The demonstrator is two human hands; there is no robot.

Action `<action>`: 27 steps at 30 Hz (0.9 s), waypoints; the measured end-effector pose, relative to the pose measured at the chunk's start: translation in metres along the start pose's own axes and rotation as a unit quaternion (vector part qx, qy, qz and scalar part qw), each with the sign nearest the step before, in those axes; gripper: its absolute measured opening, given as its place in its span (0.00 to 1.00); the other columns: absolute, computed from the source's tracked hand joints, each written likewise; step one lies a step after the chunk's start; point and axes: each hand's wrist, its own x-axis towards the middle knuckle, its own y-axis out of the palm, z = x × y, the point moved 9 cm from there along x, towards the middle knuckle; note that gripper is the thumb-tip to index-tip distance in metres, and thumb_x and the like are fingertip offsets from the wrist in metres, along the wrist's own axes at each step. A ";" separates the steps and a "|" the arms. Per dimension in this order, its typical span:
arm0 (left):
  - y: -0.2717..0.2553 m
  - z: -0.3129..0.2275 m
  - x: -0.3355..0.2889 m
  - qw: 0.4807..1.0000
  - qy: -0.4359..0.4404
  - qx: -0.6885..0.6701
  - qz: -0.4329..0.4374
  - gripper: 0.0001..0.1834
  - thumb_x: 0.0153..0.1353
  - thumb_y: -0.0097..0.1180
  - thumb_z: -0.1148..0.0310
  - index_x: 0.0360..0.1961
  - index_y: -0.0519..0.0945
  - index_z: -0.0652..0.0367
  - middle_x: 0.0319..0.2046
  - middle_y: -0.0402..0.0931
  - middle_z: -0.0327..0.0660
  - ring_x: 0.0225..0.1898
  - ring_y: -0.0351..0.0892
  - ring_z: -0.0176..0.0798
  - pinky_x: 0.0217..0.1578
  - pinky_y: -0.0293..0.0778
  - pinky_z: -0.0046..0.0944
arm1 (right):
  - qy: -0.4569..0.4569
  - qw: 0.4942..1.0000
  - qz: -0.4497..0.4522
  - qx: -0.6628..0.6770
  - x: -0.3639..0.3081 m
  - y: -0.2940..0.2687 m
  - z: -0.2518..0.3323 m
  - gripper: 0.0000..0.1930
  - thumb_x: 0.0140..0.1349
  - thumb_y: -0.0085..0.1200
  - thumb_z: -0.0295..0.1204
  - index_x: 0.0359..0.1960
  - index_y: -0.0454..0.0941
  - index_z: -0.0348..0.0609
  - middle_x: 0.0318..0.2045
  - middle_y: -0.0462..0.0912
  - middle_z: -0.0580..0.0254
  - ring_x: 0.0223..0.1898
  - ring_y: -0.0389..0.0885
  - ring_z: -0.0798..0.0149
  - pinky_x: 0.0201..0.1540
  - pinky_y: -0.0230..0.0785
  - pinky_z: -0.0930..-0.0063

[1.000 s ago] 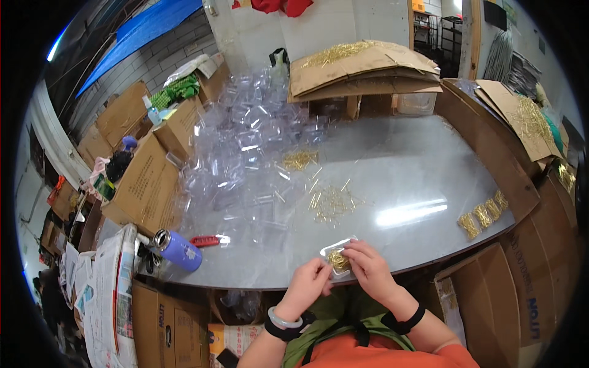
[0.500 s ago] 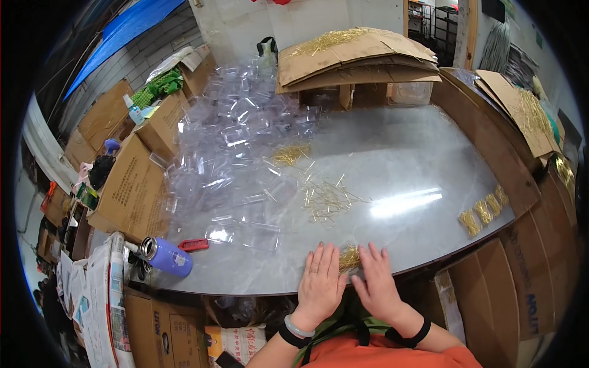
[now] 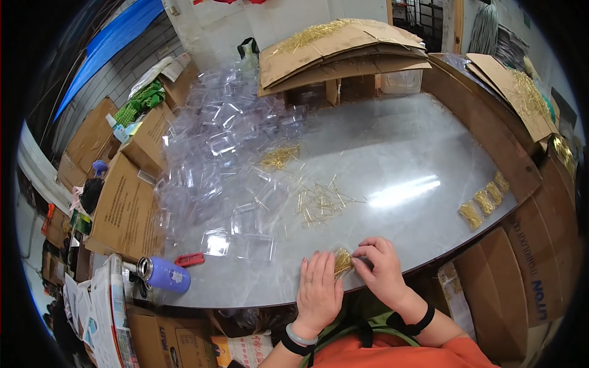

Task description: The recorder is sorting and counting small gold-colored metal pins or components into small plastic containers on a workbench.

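Note:
A small bundle of thin gold-coloured pins lies near the table's front edge, between my two hands. Flat along its left side rests my left hand, fingers stretched out and close together. My right hand is curled at the bundle's right edge, thumb and fingertips drawn together; whatever they pinch is hidden. Beyond the hands, loose gold pins are scattered on the grey table, with a denser gold heap farther left. Several packed gold bundles stand in a row at the right edge.
Clear plastic boxes pile over the table's left half. A purple bottle without its cap and a red box cutter lie front left. Cardboard sheets form a raised shelf at the back. Cartons border the left side.
My right hand's fingers have gone from stretched out to curled in at the bundle's edge. My left hand stays flat beside it. The whole view has shifted slightly.

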 end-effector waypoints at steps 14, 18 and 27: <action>0.000 0.004 -0.004 1.000 -0.004 -0.019 -0.023 0.29 0.66 0.57 0.68 0.66 0.69 0.70 0.65 0.67 0.57 0.69 0.64 0.64 0.70 0.59 0.64 | -0.127 0.985 0.104 -0.050 -0.018 0.013 0.017 0.23 0.61 0.64 0.30 0.58 0.77 0.42 0.59 0.79 0.54 0.62 0.74 0.48 0.64 0.65 0.50; 0.001 0.005 -0.005 1.000 0.004 -0.018 -0.019 0.28 0.66 0.58 0.67 0.64 0.70 0.71 0.65 0.67 0.58 0.68 0.64 0.64 0.69 0.59 0.64 | -0.114 0.983 0.117 -0.088 -0.014 0.013 0.023 0.27 0.62 0.65 0.36 0.61 0.75 0.43 0.64 0.75 0.54 0.67 0.69 0.47 0.69 0.59 0.46; -0.007 0.013 -0.005 0.991 -0.008 -0.135 -0.005 0.37 0.64 0.58 0.69 0.71 0.59 0.72 0.68 0.62 0.62 0.69 0.62 0.67 0.70 0.59 0.60 | -0.145 0.960 0.143 -0.190 -0.026 0.029 0.029 0.36 0.58 0.66 0.47 0.67 0.72 0.47 0.69 0.69 0.50 0.71 0.63 0.42 0.73 0.45 0.34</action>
